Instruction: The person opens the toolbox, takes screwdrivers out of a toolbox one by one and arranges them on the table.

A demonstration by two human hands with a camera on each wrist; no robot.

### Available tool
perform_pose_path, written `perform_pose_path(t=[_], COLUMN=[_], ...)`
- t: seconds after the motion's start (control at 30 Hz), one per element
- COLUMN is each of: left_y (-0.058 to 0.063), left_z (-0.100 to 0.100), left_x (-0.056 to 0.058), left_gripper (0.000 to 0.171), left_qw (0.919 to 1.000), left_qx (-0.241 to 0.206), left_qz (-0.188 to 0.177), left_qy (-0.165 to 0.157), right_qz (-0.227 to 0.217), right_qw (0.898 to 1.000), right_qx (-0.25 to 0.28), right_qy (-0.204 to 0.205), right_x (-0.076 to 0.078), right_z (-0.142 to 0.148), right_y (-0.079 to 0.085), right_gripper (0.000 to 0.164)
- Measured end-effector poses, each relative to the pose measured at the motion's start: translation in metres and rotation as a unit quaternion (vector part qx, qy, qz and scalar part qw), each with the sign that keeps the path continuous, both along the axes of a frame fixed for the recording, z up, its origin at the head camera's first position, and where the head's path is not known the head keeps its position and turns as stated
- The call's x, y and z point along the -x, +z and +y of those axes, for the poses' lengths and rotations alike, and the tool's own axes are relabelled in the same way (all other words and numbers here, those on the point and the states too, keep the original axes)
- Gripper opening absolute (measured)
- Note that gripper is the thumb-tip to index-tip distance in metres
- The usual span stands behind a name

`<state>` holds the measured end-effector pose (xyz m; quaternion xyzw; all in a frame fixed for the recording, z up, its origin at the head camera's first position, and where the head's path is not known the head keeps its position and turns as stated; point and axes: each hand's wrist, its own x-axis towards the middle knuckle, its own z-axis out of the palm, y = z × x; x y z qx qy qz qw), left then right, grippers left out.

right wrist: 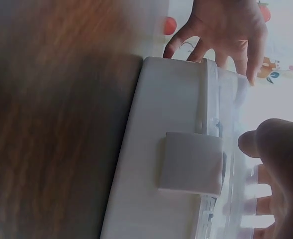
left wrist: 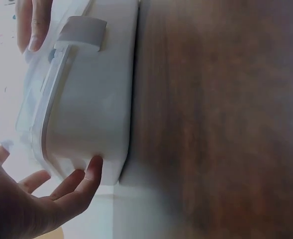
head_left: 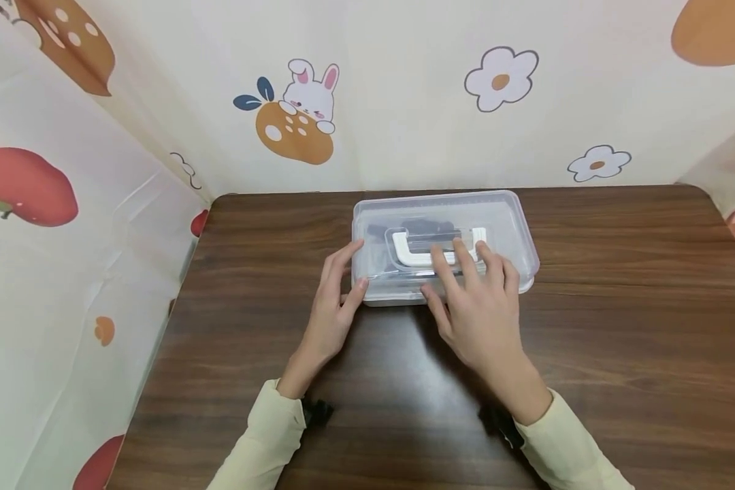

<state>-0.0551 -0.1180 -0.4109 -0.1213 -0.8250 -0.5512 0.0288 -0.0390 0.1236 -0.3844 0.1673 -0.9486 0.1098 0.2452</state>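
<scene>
A plastic storage box (head_left: 373, 286) with a clear lid (head_left: 502, 218) lies on the table, its lid on. A white carry handle (head_left: 412, 258) lies flat on the lid. My left hand (head_left: 331, 309) is at the box's left end, its loosely bent fingers touching the end wall. My right hand (head_left: 484, 316) is spread over the lid's front right part, fingertips at the handle; whether they press on it I cannot tell. In the right wrist view a pale latch (right wrist: 192, 163) sits on the front wall, folded up against the lid edge. The contents are unclear through the lid.
The box stands near the back edge of a dark wood table (head_left: 618, 340). Behind it rises a pale printed curtain (head_left: 404, 122), and another sheet (head_left: 55, 299) hangs along the left side. Dark straps (head_left: 318, 412) circle both wrists.
</scene>
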Motion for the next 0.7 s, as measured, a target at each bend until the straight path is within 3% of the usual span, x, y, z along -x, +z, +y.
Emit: perform_pose_path(t=[0.4, 0.7], left_y=[-0.002, -0.004], left_z=[-0.003, -0.004], left_x=[-0.025, -0.040], left_gripper=[0.054, 0.054], left_qw=[1.0000, 0.9999], left_qx=[-0.001, -0.002], left_qz=[0.001, -0.003], left_qy=[0.001, 0.013], right_qz=[-0.006, 0.015], right_qw=[1.000, 1.000], right_qx=[-0.020, -0.003], right_qy=[-0.009, 0.002], right_x=[-0.030, -0.046], right_z=[-0.002, -0.003], right_y=[0.002, -0.001], right_gripper=[0.055, 0.051])
